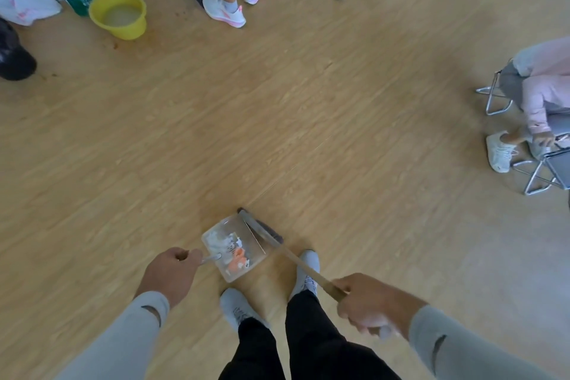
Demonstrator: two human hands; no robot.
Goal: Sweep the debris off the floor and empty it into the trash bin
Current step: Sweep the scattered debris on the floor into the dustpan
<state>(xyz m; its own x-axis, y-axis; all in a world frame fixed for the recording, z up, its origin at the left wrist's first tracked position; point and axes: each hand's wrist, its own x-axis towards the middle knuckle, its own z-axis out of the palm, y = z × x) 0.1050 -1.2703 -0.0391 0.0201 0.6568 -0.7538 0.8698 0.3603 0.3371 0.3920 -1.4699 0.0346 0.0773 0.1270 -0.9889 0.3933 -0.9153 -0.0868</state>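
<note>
Head view: right hand grips broom slanting up-left; left hand grips dustpan

Clear dustpan on wooden floor holding white and orange debris; dark-bristled broom with wooden handle touching its open edge

I see the dustpan on the floor just ahead of my 2 shoes, debris in it, the broom head at its right edge. A bucket sits far left; a seated person is right.
</note>
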